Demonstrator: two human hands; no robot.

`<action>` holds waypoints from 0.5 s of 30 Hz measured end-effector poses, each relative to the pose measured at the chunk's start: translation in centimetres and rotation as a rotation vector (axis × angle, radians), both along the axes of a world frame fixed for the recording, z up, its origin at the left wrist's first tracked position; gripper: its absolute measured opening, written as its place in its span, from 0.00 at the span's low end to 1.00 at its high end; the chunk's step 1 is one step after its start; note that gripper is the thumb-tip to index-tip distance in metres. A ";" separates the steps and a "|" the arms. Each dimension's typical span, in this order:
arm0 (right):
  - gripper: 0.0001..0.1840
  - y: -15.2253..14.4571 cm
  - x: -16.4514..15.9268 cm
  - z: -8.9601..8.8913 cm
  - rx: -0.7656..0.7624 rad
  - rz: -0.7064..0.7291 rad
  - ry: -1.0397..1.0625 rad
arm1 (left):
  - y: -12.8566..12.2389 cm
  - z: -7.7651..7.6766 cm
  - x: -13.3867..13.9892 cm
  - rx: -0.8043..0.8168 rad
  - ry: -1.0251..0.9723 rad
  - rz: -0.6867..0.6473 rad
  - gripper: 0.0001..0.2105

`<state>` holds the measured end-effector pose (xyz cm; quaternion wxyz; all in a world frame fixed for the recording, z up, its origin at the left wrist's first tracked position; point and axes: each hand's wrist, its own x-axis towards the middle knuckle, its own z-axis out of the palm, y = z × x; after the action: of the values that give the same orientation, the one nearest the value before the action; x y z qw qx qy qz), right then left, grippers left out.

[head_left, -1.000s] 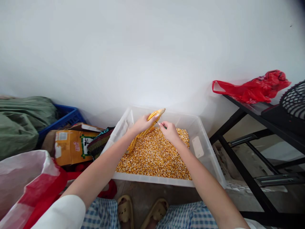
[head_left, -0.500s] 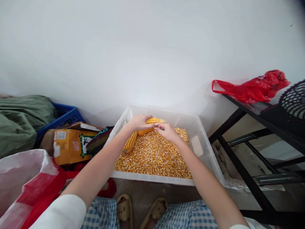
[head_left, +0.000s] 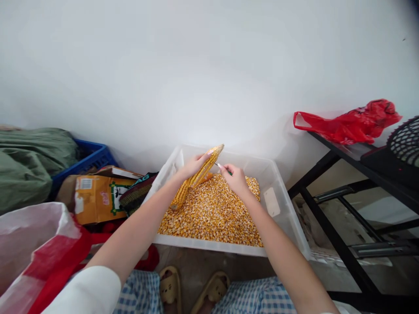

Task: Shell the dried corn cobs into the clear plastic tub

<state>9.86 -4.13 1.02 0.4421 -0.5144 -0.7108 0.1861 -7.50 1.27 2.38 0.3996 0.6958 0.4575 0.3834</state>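
Note:
My left hand (head_left: 194,165) is closed round a yellow corn cob (head_left: 207,167), which tilts up to the right with its pale tip at the top. Just right of the cob, my right hand (head_left: 235,176) pinches a small tool with a green handle (head_left: 229,173) and a thin dark shaft; its exact kind is mostly hidden by the fingers. Below both hands lies a bed of loose corn kernels (head_left: 216,213) in a translucent plastic bin (head_left: 209,245). Another corn cob (head_left: 179,197) rests on the kernels at the left, and part of one more shows behind the held cob.
On the right stands a black metal frame table (head_left: 330,196) with a red plastic bag (head_left: 352,124) on top. To the left are an orange cardboard box (head_left: 98,198), a blue crate (head_left: 83,163) under green cloth, and a red-and-white bag (head_left: 49,248). A white wall rises behind the bin.
The held cob has swung from nearly level to a steep tilt, tip up. My right hand has drawn away to the right, so the tool's shaft now shows beside the cob.

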 end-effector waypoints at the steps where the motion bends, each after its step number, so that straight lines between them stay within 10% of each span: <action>1: 0.19 -0.1 -0.1 0.0 0.009 -0.011 -0.003 | -0.1 0.0 0.1 -0.026 -0.020 0.003 0.30; 15: 0.20 -0.2 -0.1 0.0 0.075 -0.077 -0.025 | -0.4 0.0 0.4 -0.133 -0.121 -0.032 0.29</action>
<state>9.77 -4.32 1.01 0.4588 -0.5268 -0.7025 0.1360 -7.09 0.89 2.42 0.4779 0.6505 0.4456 0.3870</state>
